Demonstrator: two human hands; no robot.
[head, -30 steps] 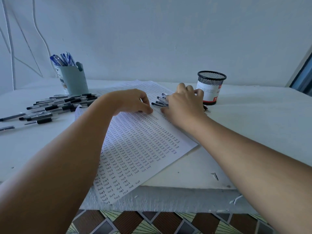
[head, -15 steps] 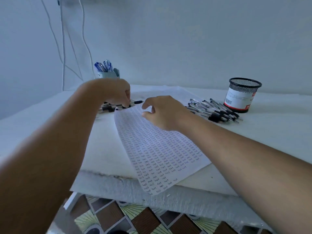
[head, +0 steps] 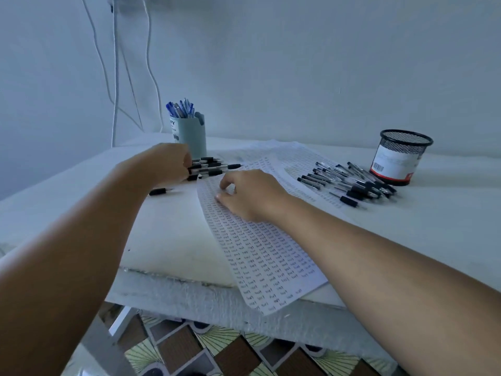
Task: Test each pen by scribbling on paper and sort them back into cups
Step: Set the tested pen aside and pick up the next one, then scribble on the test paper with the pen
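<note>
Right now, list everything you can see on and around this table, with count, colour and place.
paper sheet: one on top, white with rows of scribbles, table middle, overhanging the near edge; more sheets beneath
left pen pile: several, black, beside the pale cup
right pen pile: many, black and clear, beside the mesh cup
lone pen: one, black, left of the paper
pale cup: one, blue-grey, far left, holds blue pens
mesh cup: one, black, far right
table: one, white
cables: several, wall
left hand: at left pile
right hand: on paper

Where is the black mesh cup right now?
The black mesh cup stands upright at the table's far right, just behind the right-hand pile of pens.
</note>
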